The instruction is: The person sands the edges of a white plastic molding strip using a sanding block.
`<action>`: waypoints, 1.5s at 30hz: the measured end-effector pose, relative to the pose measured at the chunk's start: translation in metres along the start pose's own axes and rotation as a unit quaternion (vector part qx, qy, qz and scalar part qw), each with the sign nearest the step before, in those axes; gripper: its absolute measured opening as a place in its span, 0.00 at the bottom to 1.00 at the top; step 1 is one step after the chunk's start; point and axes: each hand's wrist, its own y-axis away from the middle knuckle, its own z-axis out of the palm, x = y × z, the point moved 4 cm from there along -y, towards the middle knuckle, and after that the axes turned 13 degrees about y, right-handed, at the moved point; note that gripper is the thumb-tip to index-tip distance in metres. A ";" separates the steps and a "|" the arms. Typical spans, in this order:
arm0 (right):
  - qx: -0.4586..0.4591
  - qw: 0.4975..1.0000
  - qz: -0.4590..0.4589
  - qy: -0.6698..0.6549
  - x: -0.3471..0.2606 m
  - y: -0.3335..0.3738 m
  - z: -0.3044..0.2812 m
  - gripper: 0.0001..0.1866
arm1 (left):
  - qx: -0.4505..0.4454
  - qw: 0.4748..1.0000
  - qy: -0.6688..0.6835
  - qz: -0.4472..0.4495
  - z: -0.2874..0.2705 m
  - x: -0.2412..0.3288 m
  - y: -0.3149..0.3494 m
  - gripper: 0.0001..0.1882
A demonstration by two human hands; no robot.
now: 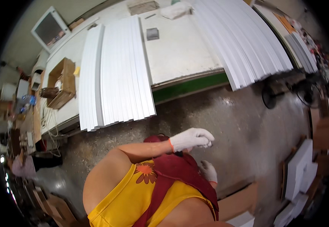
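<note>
My left hand [192,139], in a white knit glove with an orange cuff, is held across the front of my body. Its fingers are curled and pressed together; whatever may be between the fingertips is too small to make out. Lower and to the right, my right hand [208,172], gloved in white too, hangs beside my dark red apron [177,166]. Its fingers seem loosely apart, with nothing visible in them, though part of the hand is hidden. Ahead of me, long white slats [124,72] lie side by side on a white worktable [179,53], their ends overhanging its near edge. Neither hand touches them.
More long white slats [244,41] cover the table's right part. A grey block [152,34] lies between the groups. At left are a wooden box [64,83] and a framed panel [51,30]. A fan [272,95] stands at right; white boards [300,168] and cardboard [240,202] lie lower right.
</note>
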 end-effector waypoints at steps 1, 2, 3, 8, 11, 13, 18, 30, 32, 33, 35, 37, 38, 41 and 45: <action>0.040 0.990 -0.055 0.126 0.005 -0.009 -0.025 0.23 | 0.025 0.999 0.015 -0.018 0.012 0.004 -0.001 0.15; 0.029 0.987 -0.051 0.147 0.012 -0.023 -0.044 0.23 | 0.041 0.999 -0.005 -0.011 0.013 0.007 -0.001 0.14; 0.014 0.984 -0.039 0.175 0.011 -0.033 -0.072 0.23 | 0.054 0.998 -0.022 -0.005 0.014 0.008 -0.001 0.14; 0.027 0.952 -0.082 0.292 -0.001 -0.106 -0.185 0.23 | 0.149 0.985 0.048 0.066 -0.016 -0.001 -0.005 0.16; 0.051 0.946 -0.137 0.288 -0.036 -0.154 -0.219 0.23 | 0.209 0.965 0.092 0.127 -0.034 0.013 -0.005 0.16; 0.053 0.944 -0.159 0.283 -0.083 -0.179 -0.233 0.23 | 0.235 0.954 0.123 0.141 -0.045 0.028 -0.009 0.16; 0.096 0.927 -0.304 0.199 -0.184 -0.224 -0.212 0.19 | 0.238 0.950 0.112 0.166 -0.092 0.076 -0.028 0.16; -0.072 0.878 -0.354 0.315 -0.278 -0.273 -0.189 0.19 | 0.332 0.880 0.165 0.298 -0.221 0.144 0.000 0.17; -0.088 0.873 -0.357 0.319 -0.287 -0.279 -0.192 0.19 | 0.353 0.869 0.173 0.300 -0.232 0.144 0.002 0.16; -0.094 0.873 -0.355 0.321 -0.292 -0.282 -0.195 0.19 | 0.364 0.865 0.170 0.302 -0.234 0.146 0.002 0.16; -0.115 0.861 -0.374 0.326 -0.293 -0.294 -0.186 0.18 | 0.383 0.855 0.167 0.308 -0.234 0.148 0.004 0.16; -0.132 0.846 -0.390 0.338 -0.300 -0.305 -0.184 0.18 | 0.400 0.845 0.180 0.308 -0.233 0.146 0.006 0.16; -0.138 0.840 -0.394 0.345 -0.303 -0.309 -0.186 0.18 | 0.405 0.840 0.181 0.313 -0.232 0.144 0.004 0.16; -0.146 0.835 -0.411 0.336 -0.316 -0.323 -0.196 0.17 | 0.427 0.823 0.204 0.313 -0.220 0.146 -0.005 0.15; -0.104 0.842 -0.423 0.317 -0.320 -0.346 -0.224 0.18 | 0.418 0.829 0.216 0.302 -0.208 0.155 -0.024 0.16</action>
